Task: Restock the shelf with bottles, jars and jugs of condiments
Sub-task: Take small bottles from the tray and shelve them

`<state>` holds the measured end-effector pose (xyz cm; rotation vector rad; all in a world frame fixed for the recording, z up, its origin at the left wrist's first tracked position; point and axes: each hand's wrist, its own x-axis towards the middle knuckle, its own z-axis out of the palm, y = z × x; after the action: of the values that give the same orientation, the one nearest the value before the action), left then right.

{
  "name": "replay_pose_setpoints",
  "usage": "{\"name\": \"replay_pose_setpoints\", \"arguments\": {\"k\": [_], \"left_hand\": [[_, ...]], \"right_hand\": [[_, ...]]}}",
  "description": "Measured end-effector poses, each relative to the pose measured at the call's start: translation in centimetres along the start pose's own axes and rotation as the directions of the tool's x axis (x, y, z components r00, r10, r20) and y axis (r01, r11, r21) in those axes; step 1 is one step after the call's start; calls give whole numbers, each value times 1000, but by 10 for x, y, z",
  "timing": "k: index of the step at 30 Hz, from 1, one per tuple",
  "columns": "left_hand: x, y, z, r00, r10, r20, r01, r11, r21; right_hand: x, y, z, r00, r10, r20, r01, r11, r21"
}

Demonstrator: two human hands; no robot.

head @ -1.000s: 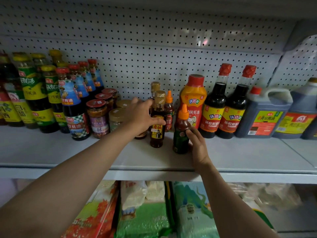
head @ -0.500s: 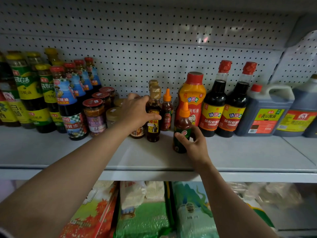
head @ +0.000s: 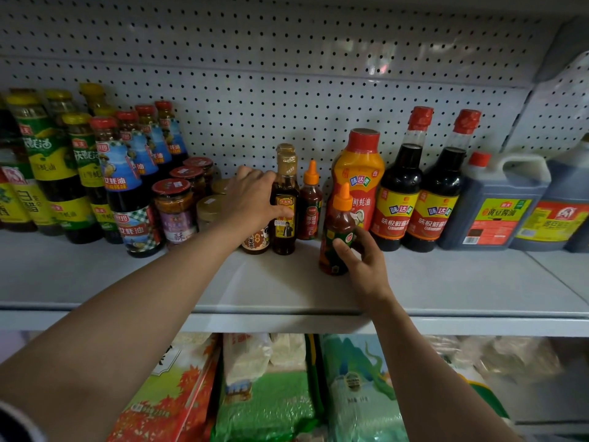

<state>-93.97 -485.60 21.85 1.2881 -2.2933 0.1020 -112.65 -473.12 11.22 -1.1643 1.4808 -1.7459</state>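
Right hand (head: 360,263) wraps its fingers and thumb round the lower body of the orange-capped sauce bottle (head: 338,231), which stands upright on the grey shelf (head: 446,282), just in front of the big orange squeeze bottle (head: 358,177). That squeeze bottle is the marker here. To its left stands a second small orange-capped bottle (head: 310,202), and left of that the gold-capped dark bottle (head: 284,202), which the left hand (head: 251,199) grips from its left side, thumb across the yellow label. Touching the gold-capped bottle at its left foot, under the left hand, sits a small brown jar (head: 255,242). Right of the squeeze bottle, two red-capped soy sauce bottles (head: 398,199) stand side by side, then a dark jug (head: 497,212) further right.
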Motion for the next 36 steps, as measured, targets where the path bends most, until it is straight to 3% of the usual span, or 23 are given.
{"name": "replay_pose_setpoints", "arguments": {"k": [14, 24, 27, 30, 36], "left_hand": [[1, -2, 2, 998, 23, -50, -24, 1000, -19], [-4, -1, 5, 996, 4, -84, -9, 999, -50], [-11, 0, 1, 967, -17, -254, -23, 988, -154], [-18, 14, -12, 907, 50, -419, -159, 960, -232], [-15, 52, -14, 941, 227, -249, -278, 941, -194]], "right_hand": [[-1, -3, 4, 999, 39, -26, -37, 996, 78], [-4, -6, 4, 1000, 4, -29, -6, 998, -68], [-2, -5, 4, 1000, -18, -23, 15, 995, -94], [0, -2, 5, 1000, 12, 15, -12, 999, -37], [4, -2, 3, 999, 15, 28, -14, 999, -52]]}}
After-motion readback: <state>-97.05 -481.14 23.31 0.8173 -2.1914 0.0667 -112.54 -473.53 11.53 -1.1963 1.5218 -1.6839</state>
